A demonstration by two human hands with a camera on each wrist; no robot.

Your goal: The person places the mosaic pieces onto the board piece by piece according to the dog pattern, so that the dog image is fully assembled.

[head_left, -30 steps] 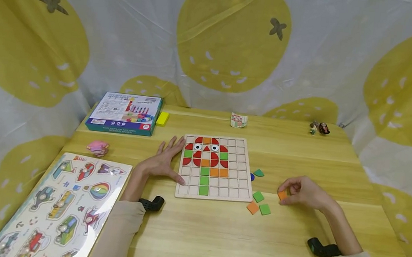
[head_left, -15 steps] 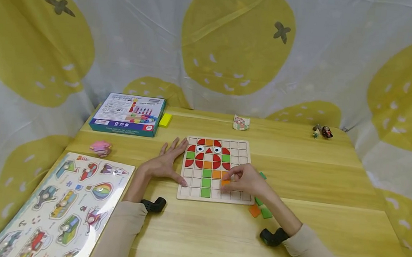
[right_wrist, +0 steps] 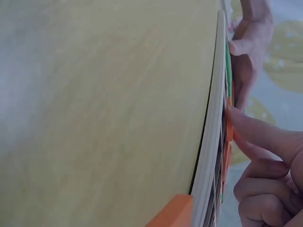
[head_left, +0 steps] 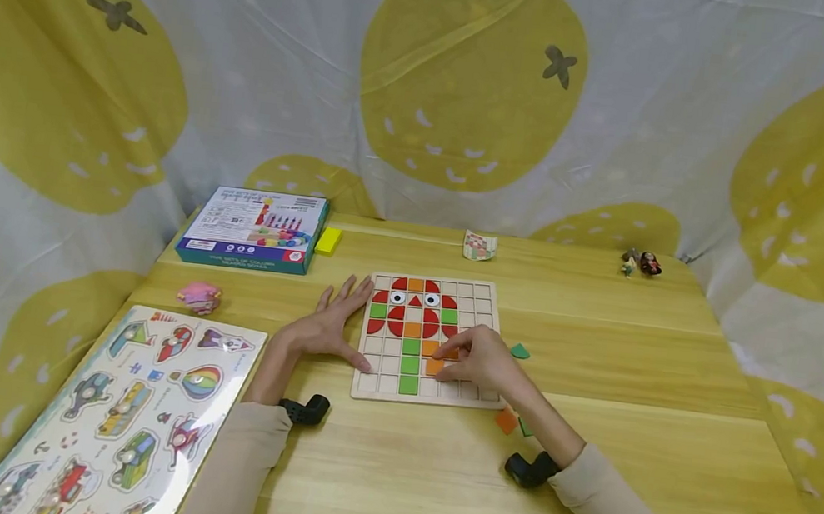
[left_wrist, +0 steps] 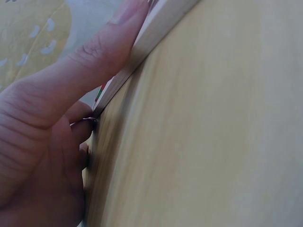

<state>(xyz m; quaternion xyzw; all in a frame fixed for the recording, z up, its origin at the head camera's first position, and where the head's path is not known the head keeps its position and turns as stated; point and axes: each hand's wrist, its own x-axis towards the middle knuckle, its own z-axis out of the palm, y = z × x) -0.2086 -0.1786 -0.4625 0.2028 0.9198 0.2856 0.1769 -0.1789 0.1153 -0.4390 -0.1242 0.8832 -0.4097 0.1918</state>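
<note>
A wooden grid board (head_left: 485, 295) lies mid-table, with red, green and orange pieces and two eye pieces set in its cells. My left hand (head_left: 325, 328) is spread along its left side, the thumb resting over the near left corner area. Thumb and index finger of my right hand (head_left: 484, 360) pinch an orange square tile (head_left: 434, 367) at a cell just right of the green column. In the right wrist view the thumb tip is against that orange tile (right_wrist: 229, 126). The hand hides some cells at the board's lower right.
Beside the board's right edge lie a dark green quarter piece (head_left: 519, 351), an orange tile (head_left: 506, 421) and a partly hidden green tile (head_left: 526, 427). A picture puzzle board (head_left: 93, 424), pink toy (head_left: 200, 297), box (head_left: 252, 228), yellow block (head_left: 328, 241), paper card (head_left: 479, 246) and small figures (head_left: 650, 264) surround it.
My right hand has carried the orange tile leftward from the table right of the board to a cell beside the green column. My left hand stays by the board's left side.
</note>
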